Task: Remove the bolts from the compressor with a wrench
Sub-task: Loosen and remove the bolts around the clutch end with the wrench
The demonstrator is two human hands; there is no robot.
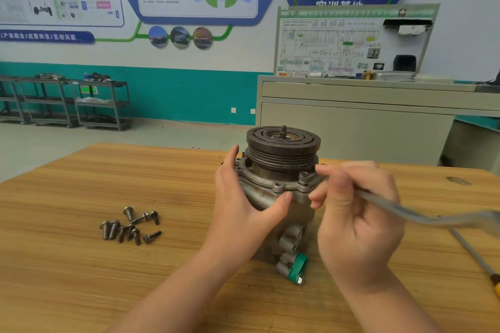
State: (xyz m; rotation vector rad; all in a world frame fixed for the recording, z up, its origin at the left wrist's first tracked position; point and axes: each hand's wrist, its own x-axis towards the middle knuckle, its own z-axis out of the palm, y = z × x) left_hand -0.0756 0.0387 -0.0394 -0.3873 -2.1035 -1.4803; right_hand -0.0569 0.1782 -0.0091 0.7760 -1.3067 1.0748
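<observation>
Compressor (281,186) standing upright near the middle of a wooden table (81,265), its dark grooved pulley (283,144) uppermost with a short threaded shaft at the centre. A green-capped fitting (299,267) projects from the lower front of the housing. Left hand (243,205) wraps the left side of the housing, fingers curved up behind the flange and thumb pressed on the front just below the flange rim. Right hand (357,213) grips the shank of a wrench (422,211), fingers curled round it; the handle runs out to the right edge of the view and is blurred. The wrench head meets the right side of the flange, at the raised lug; the head itself is hidden behind the fingertips, so whether it sits on a bolt cannot be told. A loose cluster of bolts (130,226) lies on the table, well to the left of the compressor. A screwdriver (476,254) with a yellow handle lies at the right edge of the table.
</observation>
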